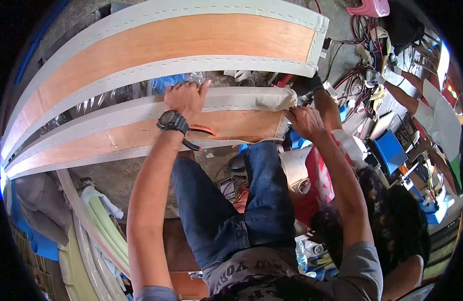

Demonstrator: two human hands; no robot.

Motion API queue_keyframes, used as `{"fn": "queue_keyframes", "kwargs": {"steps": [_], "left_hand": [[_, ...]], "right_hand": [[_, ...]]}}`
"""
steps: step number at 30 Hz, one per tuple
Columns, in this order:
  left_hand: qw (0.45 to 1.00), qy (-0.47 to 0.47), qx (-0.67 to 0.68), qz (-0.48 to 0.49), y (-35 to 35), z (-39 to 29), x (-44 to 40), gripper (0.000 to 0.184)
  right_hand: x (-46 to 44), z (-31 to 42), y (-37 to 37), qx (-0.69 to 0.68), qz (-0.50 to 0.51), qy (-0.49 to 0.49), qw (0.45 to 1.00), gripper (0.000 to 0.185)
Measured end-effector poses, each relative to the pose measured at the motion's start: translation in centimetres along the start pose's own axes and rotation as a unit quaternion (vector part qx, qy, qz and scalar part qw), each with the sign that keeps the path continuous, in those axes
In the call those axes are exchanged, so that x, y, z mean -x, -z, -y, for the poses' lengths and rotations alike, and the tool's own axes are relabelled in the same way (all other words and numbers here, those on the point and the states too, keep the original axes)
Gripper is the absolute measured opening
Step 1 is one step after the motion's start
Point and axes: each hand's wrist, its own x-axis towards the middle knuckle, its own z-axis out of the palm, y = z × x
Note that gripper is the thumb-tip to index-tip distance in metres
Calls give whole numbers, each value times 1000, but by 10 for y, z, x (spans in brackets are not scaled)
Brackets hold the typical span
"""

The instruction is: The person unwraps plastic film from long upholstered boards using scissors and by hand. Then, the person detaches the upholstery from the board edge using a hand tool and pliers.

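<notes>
A long curved wooden panel point(234, 123) lies across my knees, its edges wrapped in white covering material point(244, 100). My left hand point(185, 98), with a black watch on the wrist, is closed over the panel's far padded edge. At the right end, the fingers of my right hand point(307, 122) pinch the white covering at the corner, where it looks bunched. Beside my left wrist, an orange and black handle point(204, 131) rests on the wood; the rest of that tool is hidden. Beyond lies a second curved panel point(206, 37), its white covering stapled along both edges.
Light green foam strips point(108, 228) and pale curved tubes lie at the lower left. Red hoses point(359, 80) tangle on the concrete floor. Close on my right is another person in red and white cloth point(319, 175). Further right, a co-worker's arm point(402, 95) reaches near a blue box point(390, 151).
</notes>
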Motion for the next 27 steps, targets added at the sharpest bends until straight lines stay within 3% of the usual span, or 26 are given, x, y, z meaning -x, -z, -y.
{"fn": "queue_keyframes", "kwargs": {"steps": [3, 7, 11, 15, 19, 22, 27], "left_hand": [[1000, 0, -3, 15, -1, 3, 0, 54], [995, -55, 33, -71, -7, 12, 3, 54], [999, -31, 22, -17, -3, 9, 0, 51], [997, -33, 31, -66, -10, 11, 1, 53], [998, -52, 17, -42, -6, 13, 0, 48], [996, -55, 37, -56, -7, 12, 0, 48], [998, -44, 22, -29, -2, 10, -1, 48]], "right_hand": [[3, 3, 3, -26, 37, -20, 999, 40], [-3, -9, 2, -5, 41, 26, 999, 41], [-7, -6, 2, 79, -1, 29, 996, 40], [-10, -18, -2, 68, 24, 36, 997, 36], [-4, -10, -8, -25, -60, 93, 994, 26], [5, -2, -10, -36, -82, 27, 996, 26], [-21, -15, 0, 54, -3, 86, 995, 37]]}}
